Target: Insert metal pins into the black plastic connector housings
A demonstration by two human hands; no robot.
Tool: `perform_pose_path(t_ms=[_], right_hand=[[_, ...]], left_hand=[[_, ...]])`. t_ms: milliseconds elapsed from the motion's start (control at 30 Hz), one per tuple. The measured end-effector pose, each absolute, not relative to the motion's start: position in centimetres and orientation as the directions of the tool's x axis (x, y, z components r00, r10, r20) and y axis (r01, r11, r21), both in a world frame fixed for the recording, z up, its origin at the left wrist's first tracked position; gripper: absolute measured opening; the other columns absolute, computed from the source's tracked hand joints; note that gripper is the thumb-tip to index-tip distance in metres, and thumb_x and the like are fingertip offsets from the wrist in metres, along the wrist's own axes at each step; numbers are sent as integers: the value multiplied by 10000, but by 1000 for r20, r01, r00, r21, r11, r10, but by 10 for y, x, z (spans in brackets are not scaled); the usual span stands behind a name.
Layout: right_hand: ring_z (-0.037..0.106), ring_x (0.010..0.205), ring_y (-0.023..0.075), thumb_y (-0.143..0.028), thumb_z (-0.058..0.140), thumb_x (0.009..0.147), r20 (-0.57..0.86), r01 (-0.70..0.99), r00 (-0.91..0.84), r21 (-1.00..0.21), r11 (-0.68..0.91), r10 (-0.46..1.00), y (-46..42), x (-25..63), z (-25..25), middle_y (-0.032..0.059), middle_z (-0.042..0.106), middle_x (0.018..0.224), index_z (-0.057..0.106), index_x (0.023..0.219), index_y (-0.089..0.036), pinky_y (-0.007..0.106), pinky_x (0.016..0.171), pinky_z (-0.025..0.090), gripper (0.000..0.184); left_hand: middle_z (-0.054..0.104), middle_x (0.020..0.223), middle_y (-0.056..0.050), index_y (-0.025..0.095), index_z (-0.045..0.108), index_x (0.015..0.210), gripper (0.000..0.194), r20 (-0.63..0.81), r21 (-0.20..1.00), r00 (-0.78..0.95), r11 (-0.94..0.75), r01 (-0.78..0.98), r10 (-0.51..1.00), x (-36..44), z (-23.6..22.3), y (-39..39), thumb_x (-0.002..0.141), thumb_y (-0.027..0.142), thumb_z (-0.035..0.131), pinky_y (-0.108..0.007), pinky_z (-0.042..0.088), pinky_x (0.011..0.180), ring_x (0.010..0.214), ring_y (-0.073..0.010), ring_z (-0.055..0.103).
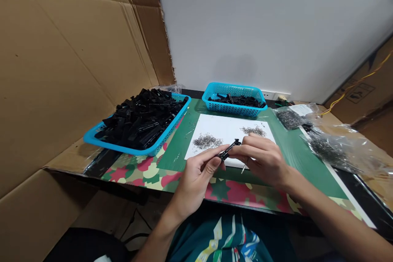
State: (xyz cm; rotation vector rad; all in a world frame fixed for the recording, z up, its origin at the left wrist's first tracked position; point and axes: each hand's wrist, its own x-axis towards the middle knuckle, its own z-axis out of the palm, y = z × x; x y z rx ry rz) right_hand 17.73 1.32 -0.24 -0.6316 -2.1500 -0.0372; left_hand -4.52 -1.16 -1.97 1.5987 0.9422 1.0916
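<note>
My left hand (199, 170) is closed around the lower end of a slim black plastic part (229, 150), thumb on top. The part tilts up to the right, above a white sheet. At its right side is my right hand (260, 153), fingers bent and pinched together against it. A thin, light metal rod (245, 167) sticks out below the right fingers; its upper end is hidden in the hand. On the white sheet (229, 125) lie two piles of tiny wire springs, a left pile (207, 141) and a right pile (253, 131), partly behind my right hand.
A heaped blue basket (155, 149) of black parts stands at left, beside a cardboard wall. Another blue basket (235, 109) with black parts is at the back. Clear bags (290, 118) of small metal pieces lie at right. A green mat (310, 163) covers the table.
</note>
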Motion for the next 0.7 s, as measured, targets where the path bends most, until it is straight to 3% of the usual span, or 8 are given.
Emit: perform_pose_path(t_ms=[133, 300, 400, 533, 700], right_hand=[[470, 662, 143, -129, 550, 1062, 707, 465, -506, -259, 846, 494, 18, 181, -5, 9, 596, 738, 737, 994, -173, 278, 632, 346, 205], [501, 684, 143, -144, 558, 1062, 667, 468, -508, -317, 825, 545, 23, 182, -3, 9, 606, 766, 716, 990, -169, 269, 652, 365, 176], [547, 758, 154, -196, 621, 1041, 566, 484, -527, -412, 772, 633, 23, 182, 2, 21, 624, 853, 706, 1039, -177, 268, 690, 402, 88], [580, 849, 165, -210, 522, 1086, 425, 497, -569, -504, 706, 704, 21, 180, 6, 53, 618, 990, 676, 1171, -179, 292, 770, 465, 179], [617, 947, 200, -147, 436, 1095, 368, 539, -638, -413, 734, 676, 27, 183, 1, 117, 628, 1092, 696, 1186, -160, 338, 801, 529, 275]], left_hand=[[732, 1177, -49, 281, 683, 1388, 473, 376, 891, 170, -406, 204, 911, -39, -18, -12, 938, 408, 761, -268, 507, 785, 854, -165, 624], [785, 1016, -6, 260, 778, 1090, 174, 434, 851, 21, -417, 318, 901, -32, -20, -12, 936, 340, 770, -274, 536, 827, 881, -177, 696], [805, 998, -13, 249, 804, 1031, 127, 429, 826, 30, -406, 390, 903, -32, -22, -11, 912, 291, 790, -296, 558, 835, 903, -203, 732], [829, 1002, -18, 237, 818, 990, 129, 378, 809, 100, -381, 447, 920, -30, -26, -9, 875, 185, 797, -320, 585, 849, 913, -227, 772], [831, 985, -34, 222, 815, 983, 145, 344, 763, 136, -360, 537, 929, -28, -31, -8, 857, 152, 799, -362, 596, 861, 909, -250, 781]])
